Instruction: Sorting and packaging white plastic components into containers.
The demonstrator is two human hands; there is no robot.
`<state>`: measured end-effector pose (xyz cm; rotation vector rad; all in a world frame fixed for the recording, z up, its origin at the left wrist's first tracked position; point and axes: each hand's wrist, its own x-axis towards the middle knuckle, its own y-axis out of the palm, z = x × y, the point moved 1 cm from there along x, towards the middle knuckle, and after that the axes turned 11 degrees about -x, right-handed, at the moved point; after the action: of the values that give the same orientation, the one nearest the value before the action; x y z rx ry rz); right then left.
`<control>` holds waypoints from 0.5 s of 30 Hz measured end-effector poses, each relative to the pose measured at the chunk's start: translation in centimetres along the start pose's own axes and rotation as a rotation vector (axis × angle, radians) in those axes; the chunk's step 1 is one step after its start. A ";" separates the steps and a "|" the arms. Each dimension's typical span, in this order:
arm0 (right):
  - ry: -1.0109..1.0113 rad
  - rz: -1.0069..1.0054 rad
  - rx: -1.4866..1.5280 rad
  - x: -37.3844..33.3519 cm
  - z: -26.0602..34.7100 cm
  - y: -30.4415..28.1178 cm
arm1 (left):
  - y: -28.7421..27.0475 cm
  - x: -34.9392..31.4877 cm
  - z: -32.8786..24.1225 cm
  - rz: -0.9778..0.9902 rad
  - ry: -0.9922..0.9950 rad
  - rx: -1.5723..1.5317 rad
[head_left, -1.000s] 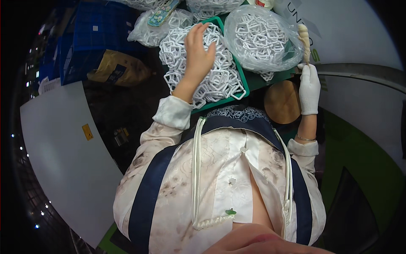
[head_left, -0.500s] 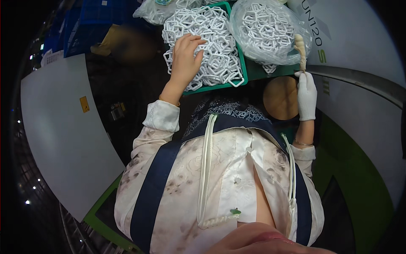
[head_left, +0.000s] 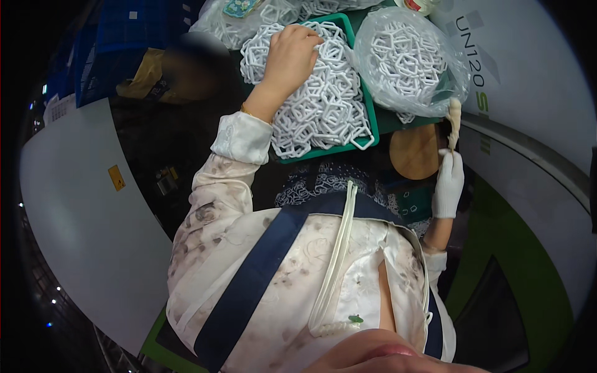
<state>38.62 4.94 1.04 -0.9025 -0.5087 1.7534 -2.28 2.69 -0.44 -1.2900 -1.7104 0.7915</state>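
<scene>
My bare left hand [head_left: 292, 57] reaches over the far part of a heap of white pentagon-shaped links [head_left: 326, 102], fingers bent and a little apart against them. No link shows in its grasp, though the fingertips are partly hidden. The links fill a green tray [head_left: 374, 124] in front of me. At the right, my right hand [head_left: 449, 186], in a white glove, is closed on a thin stick with a thick cream-coloured wrapped end [head_left: 455, 118] pointing up and away.
A clear plastic bag [head_left: 460, 74] of similar links stands right of the tray. Another clear bag [head_left: 214, 22] lies beyond it. Blue crates [head_left: 130, 46] are at far left. A round tan seat-like surface [head_left: 413, 152] sits below the bag, and white-and-green machine casing [head_left: 522, 87] borders the right.
My left hand has moved farther away over the links, its fingers now more bent. My right hand and its stick appear lower in view. The whole view has shifted somewhat.
</scene>
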 end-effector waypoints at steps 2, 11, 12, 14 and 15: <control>0.041 -0.021 -0.033 -1.1 0.2 0.3 | 0.1 1.3 1.6 0.004 0.001 0.028; 0.134 0.019 0.014 -2.4 1.0 1.7 | 3.0 5.3 7.2 0.203 -0.086 0.205; 0.092 0.002 -0.011 -2.3 1.6 1.7 | 3.9 5.2 7.9 0.228 -0.090 0.193; 0.049 -0.027 -0.040 -2.2 2.9 1.5 | 4.4 6.1 8.0 0.288 -0.136 0.153; 0.019 -0.043 -0.040 -2.2 3.8 1.2 | 4.5 6.4 8.0 0.278 -0.135 0.150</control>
<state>35.28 2.82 3.28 -0.9288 -0.5491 1.6999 -8.25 10.07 -6.35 -1.4140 -1.5587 1.1692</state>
